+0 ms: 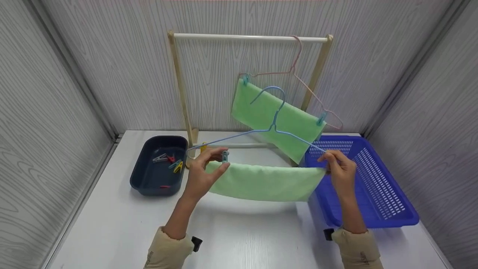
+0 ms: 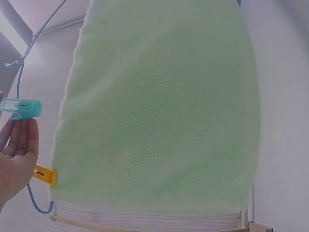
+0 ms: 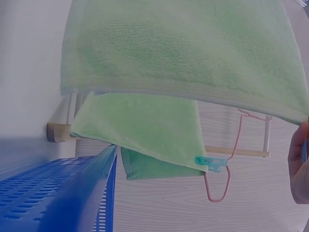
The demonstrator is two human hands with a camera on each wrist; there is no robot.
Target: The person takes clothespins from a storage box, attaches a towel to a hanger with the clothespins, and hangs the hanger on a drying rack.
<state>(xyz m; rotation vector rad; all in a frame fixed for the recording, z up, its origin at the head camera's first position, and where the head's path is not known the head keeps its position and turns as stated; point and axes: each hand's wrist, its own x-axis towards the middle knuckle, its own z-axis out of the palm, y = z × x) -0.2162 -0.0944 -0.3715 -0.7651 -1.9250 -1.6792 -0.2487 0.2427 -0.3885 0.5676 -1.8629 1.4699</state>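
My left hand [image 1: 201,177] pinches a teal clothespin [image 1: 225,156] between fingers and thumb, near the left part of a light green towel [image 1: 265,183]. In the left wrist view, a yellow clothespin [image 2: 46,175] is at the towel's edge, and the teal one is apart from the cloth. At the other end, my right hand [image 1: 341,172] grips the blue wire hanger's [image 1: 293,135] right arm and the towel's corner together. The towel hangs below the hanger, whose hook points up. The exact finger hold on the right is partly hidden.
Behind, a pink hanger [image 1: 297,56] on the rack's white rail [image 1: 246,37] carries another green towel [image 1: 254,102] with teal clothespins. A dark basin [image 1: 138,177] with several clothespins stands left. A blue basket [image 1: 405,203] stands right, beneath my right hand.
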